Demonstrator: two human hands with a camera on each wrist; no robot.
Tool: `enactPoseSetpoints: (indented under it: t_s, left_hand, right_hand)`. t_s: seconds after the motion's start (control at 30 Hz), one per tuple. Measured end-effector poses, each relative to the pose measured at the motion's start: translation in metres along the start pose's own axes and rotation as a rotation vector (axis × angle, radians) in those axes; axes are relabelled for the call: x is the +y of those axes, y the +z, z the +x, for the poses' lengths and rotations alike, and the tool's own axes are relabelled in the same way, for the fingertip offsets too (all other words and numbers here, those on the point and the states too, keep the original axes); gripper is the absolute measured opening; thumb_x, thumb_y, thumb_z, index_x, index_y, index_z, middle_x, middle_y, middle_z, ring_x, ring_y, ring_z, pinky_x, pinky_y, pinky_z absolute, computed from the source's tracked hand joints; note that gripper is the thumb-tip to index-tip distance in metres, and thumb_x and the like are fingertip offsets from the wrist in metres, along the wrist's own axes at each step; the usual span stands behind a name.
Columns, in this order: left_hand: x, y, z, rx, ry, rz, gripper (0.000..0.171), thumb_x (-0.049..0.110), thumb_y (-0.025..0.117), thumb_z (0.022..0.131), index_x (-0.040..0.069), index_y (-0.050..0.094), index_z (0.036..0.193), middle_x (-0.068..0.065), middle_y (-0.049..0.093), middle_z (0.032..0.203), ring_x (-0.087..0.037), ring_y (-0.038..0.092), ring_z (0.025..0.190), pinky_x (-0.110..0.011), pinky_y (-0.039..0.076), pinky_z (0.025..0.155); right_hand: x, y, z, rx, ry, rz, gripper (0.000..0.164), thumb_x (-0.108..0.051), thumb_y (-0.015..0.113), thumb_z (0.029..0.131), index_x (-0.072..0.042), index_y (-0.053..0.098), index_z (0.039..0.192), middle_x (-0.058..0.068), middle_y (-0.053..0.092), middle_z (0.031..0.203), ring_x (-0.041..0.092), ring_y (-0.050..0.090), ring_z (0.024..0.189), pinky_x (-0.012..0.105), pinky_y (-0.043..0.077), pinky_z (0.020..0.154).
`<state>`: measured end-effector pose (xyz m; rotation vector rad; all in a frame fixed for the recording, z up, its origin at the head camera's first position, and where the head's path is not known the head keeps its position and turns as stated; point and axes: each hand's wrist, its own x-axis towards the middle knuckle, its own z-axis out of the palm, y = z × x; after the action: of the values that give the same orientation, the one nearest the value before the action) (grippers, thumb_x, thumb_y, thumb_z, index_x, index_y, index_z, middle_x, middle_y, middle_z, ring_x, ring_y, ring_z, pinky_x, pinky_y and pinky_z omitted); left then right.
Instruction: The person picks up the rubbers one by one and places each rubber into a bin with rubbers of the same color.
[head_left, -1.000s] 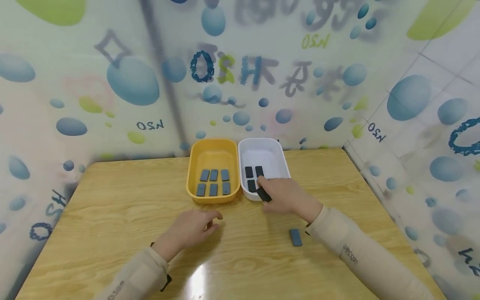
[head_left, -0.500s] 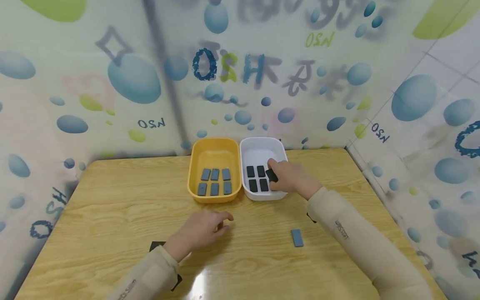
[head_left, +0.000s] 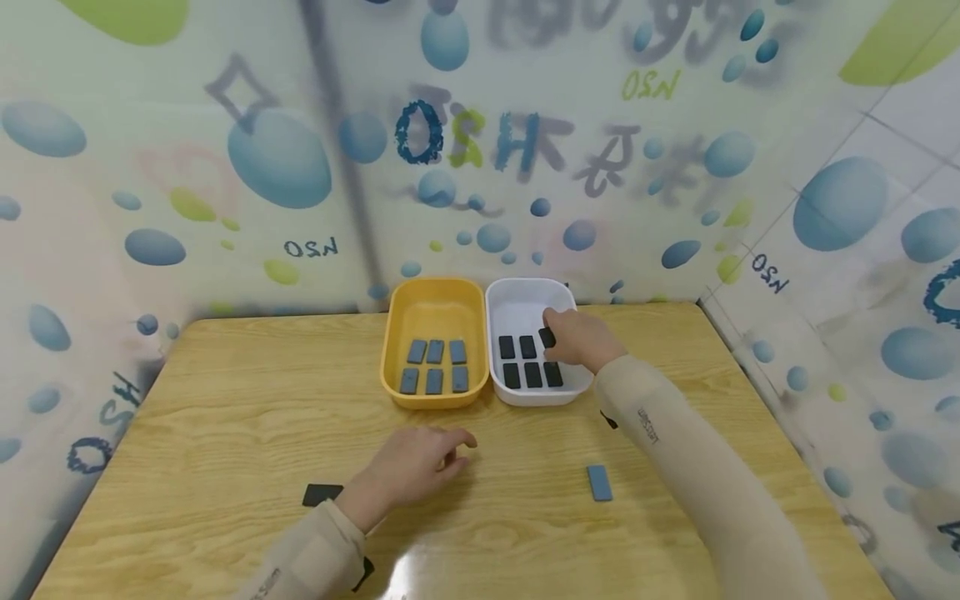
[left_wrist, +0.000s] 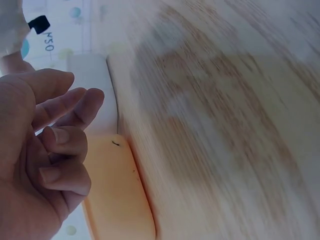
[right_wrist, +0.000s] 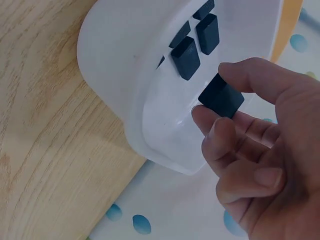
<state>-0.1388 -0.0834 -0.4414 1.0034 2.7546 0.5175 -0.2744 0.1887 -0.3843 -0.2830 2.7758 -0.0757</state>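
My right hand (head_left: 581, 337) reaches over the white bin (head_left: 532, 400) at the back of the table. Between thumb and fingertips it pinches a flat black rectangular piece (right_wrist: 221, 97), held tilted over the bin's inside. Several like black pieces (head_left: 533, 375) lie in two rows on the bin floor beside the hand. My left hand (head_left: 416, 462) hovers low over the table in front of the bins, holding nothing, its fingers loosely curled. Close by its wrist another black piece (head_left: 321, 495) lies on the table, partly covered by the sleeve.
A yellow bin (head_left: 435, 402) stands against the white one's left side, with several grey-blue pieces (head_left: 434, 382) in two rows inside. One more blue piece (head_left: 599, 483) lies on the wooden table at front right. A patterned wall (head_left: 247, 208) rises right behind the bins.
My right hand has moved back and slightly right with the black piece, uncovering more pieces in the white bin. My left hand has shifted right, exposing the black piece by its sleeve.
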Motion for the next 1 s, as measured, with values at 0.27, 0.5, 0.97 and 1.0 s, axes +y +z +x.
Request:
enactPoseSetpoints:
  t_s: [0.27, 0.5, 0.97, 1.0]
  left_hand:
    - [0.004, 0.002, 0.001, -0.039, -0.022, -0.062, 0.022, 0.027, 0.062, 0.095, 0.02, 0.066, 0.115, 0.012, 0.063, 0.075, 0.0, 0.049, 0.061, -0.022, 0.041, 0.057]
    - [0.004, 0.005, 0.001, -0.07, -0.04, -0.089, 0.023, 0.029, 0.06, 0.095, 0.022, 0.066, 0.116, 0.013, 0.062, 0.074, 0.0, 0.048, 0.06, -0.02, 0.041, 0.057]
    - [0.003, 0.01, 0.001, -0.049, -0.033, -0.076, 0.023, 0.032, 0.06, 0.095, 0.023, 0.066, 0.116, 0.014, 0.06, 0.073, 0.001, 0.048, 0.06, -0.02, 0.041, 0.057]
    - [0.002, 0.01, 0.001, -0.051, -0.033, -0.076, 0.023, 0.032, 0.06, 0.095, 0.023, 0.066, 0.116, 0.014, 0.06, 0.073, 0.001, 0.048, 0.06, -0.02, 0.041, 0.057]
  right_hand:
    - [0.002, 0.006, 0.017, -0.019, 0.066, -0.017, 0.04, -0.028, 0.07, 0.089, -0.007, 0.053, 0.118, 0.011, 0.064, 0.11, 0.024, 0.062, 0.092, 0.042, 0.052, 0.085]
    - [0.0, 0.014, 0.026, -0.029, 0.113, -0.023, 0.04, -0.026, 0.072, 0.088, -0.007, 0.055, 0.118, 0.011, 0.065, 0.111, 0.024, 0.062, 0.093, 0.043, 0.053, 0.089]
    - [-0.003, 0.026, 0.04, -0.028, 0.123, -0.056, 0.039, -0.025, 0.072, 0.088, -0.006, 0.058, 0.119, 0.012, 0.066, 0.112, 0.024, 0.063, 0.095, 0.044, 0.052, 0.091]
    - [-0.003, 0.026, 0.041, -0.033, 0.123, -0.059, 0.039, -0.025, 0.071, 0.088, -0.005, 0.058, 0.119, 0.012, 0.066, 0.113, 0.025, 0.063, 0.096, 0.044, 0.052, 0.092]
